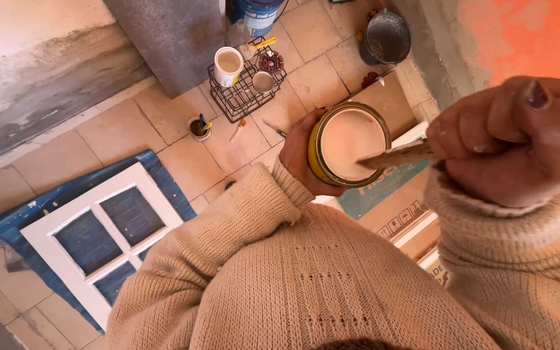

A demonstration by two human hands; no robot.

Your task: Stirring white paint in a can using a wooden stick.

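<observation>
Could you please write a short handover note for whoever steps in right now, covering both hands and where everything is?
Left hand: holds the open yellow paint can, full of pale pink paint.
Right hand: grips a paintbrush, bristles over the can's rim.
Below on the tiled floor: white window frame on a blue sheet, wire rack with cups, metal bucket.
Done: the wall at right shows orange paint.
Left: cannot tell how much wall remains.

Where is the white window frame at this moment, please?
In the head view, the white window frame lies flat on a blue sheet on the tiled floor, at lower left, below the wire rack and beside the person's left sleeve.
</observation>
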